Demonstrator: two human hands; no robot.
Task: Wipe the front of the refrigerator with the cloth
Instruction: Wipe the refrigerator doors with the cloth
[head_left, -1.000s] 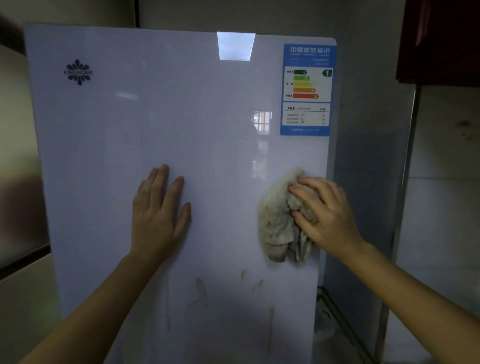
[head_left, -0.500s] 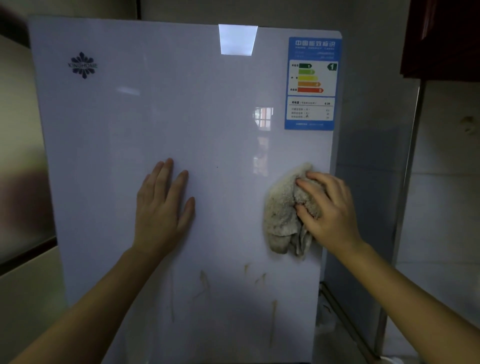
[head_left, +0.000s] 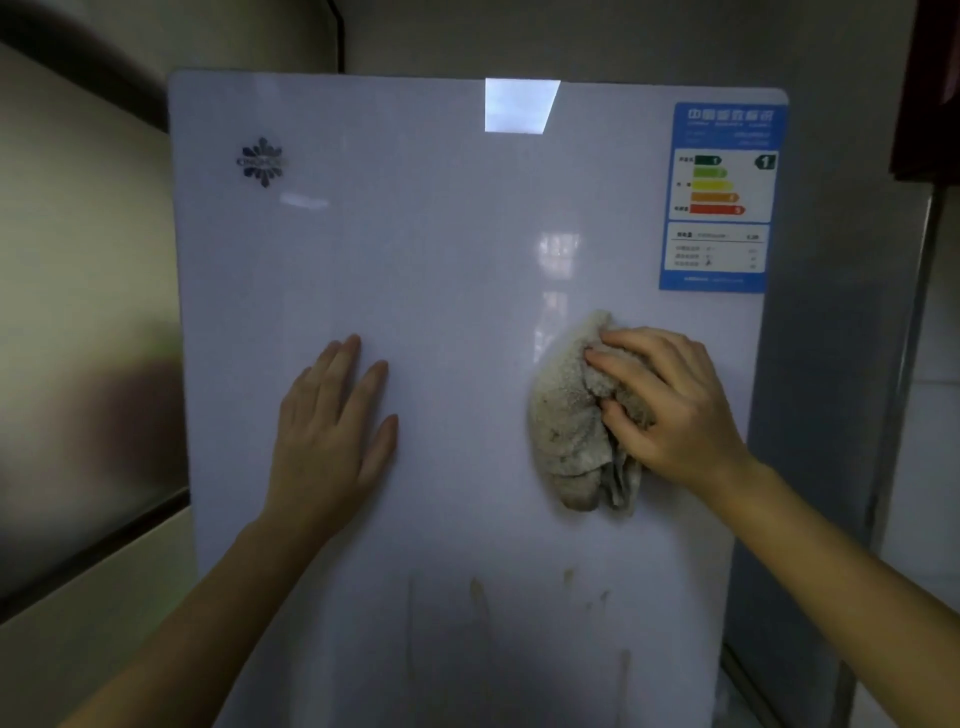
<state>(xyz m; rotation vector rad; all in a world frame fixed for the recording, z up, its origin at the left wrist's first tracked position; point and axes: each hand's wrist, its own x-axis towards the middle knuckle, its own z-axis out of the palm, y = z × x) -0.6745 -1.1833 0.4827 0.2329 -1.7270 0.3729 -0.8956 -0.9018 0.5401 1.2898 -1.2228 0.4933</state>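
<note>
Head view, as I read it from my remote station. The glossy white flat front of the refrigerator (head_left: 441, 260) fills the middle of the scene and stands upright.

The left hand (head_left: 327, 436) lies flat against the door, left of centre. Its fingers (head_left: 345, 358) are straight, close together and pointing up, and they hold nothing.

The right hand (head_left: 670, 405) is at the same height, near the door's right edge. Its fingers (head_left: 623, 364) are curled into a crumpled beige terry cloth (head_left: 563, 415) and grip it. The bunched cloth is pressed against the door, and its loose folds hang below the hand. The cloth bulges out to the left of the hand; the two hands are well apart, with bare door between them.

A blue rectangular energy label (head_left: 722, 197) with coloured bars sits in the door's upper right corner, above the right hand and apart from the cloth. A small dark flower-shaped logo (head_left: 262, 162) marks the upper left corner; I cannot read its lettering. A bright rectangular reflection (head_left: 519, 105) lies at the top edge.

Thin brownish vertical streaks (head_left: 480, 597) show on the lower door, below both hands and not touched by the cloth.

A dark red cabinet (head_left: 930, 88) is at the upper right edge of the scene.
</note>
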